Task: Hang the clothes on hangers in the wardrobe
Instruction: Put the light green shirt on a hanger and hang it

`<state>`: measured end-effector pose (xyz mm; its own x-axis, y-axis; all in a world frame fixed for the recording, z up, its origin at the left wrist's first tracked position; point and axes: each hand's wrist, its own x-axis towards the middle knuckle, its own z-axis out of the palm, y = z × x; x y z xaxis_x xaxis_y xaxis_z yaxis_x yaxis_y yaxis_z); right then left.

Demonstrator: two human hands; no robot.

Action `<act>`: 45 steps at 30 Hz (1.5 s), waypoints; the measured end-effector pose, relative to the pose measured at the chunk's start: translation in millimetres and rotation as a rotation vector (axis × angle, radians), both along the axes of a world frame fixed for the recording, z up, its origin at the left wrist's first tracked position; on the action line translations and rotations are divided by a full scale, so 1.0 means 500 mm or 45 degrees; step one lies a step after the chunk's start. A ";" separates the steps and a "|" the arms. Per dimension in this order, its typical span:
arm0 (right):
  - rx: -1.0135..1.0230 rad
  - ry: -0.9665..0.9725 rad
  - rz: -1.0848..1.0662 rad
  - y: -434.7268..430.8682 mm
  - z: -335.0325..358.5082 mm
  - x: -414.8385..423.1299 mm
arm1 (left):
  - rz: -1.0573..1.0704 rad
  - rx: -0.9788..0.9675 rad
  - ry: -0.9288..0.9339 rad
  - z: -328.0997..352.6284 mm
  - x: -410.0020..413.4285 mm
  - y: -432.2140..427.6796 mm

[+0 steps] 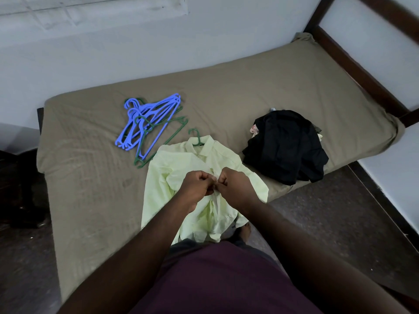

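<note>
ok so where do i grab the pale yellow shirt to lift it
Probably the green hanger hook poking out of the collar of the pale yellow shirt, reached from above at the far end: it lies bare on the mattress, and the hanger inside should carry the shoulders.

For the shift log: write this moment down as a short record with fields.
shirt: pale yellow, lying on the bed, green hanger inside, hook out at the collar
left hand: pinches the shirt front
right hand: pinches the same front
spare hangers: blue and green, heaped left of the shirt
black clothes: piled right of the shirt
</note>
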<state>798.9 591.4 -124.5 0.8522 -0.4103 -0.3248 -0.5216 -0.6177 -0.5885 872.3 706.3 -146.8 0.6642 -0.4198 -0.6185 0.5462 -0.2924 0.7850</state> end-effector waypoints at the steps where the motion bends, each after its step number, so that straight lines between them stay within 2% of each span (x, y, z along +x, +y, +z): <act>1: -0.028 -0.007 0.021 0.001 0.001 0.001 | -0.001 -0.005 0.021 0.001 0.002 0.001; 6: -0.244 -0.018 0.155 0.011 -0.003 0.001 | 0.029 -0.028 0.136 0.005 0.010 0.007; 9: -0.364 -0.015 0.275 0.019 -0.005 0.002 | 0.060 -0.032 0.116 0.009 0.012 0.006; 15: -0.273 -0.099 0.241 0.016 -0.017 0.003 | 0.083 -0.041 0.063 0.003 0.014 0.001; 28: -0.331 -0.218 0.168 0.025 -0.033 0.004 | 0.093 -0.086 0.072 -0.006 0.027 -0.005; 31: -0.105 -0.227 -0.052 0.025 -0.028 0.003 | 0.099 -0.138 0.098 -0.003 0.026 -0.004; 37: 0.781 -0.078 -0.516 0.005 -0.007 0.021 | 0.088 -0.188 0.085 -0.006 0.016 0.004; 39: 0.951 -0.041 -0.568 -0.002 0.001 0.022 | 0.073 -0.195 0.077 -0.007 0.013 0.008; 41: 0.808 -0.074 -0.506 0.002 0.001 0.021 | 0.079 -0.203 0.082 -0.007 0.013 0.009; 45: 0.064 -0.151 -0.106 0.021 -0.003 0.022 | 0.174 -0.224 0.132 -0.002 0.015 0.005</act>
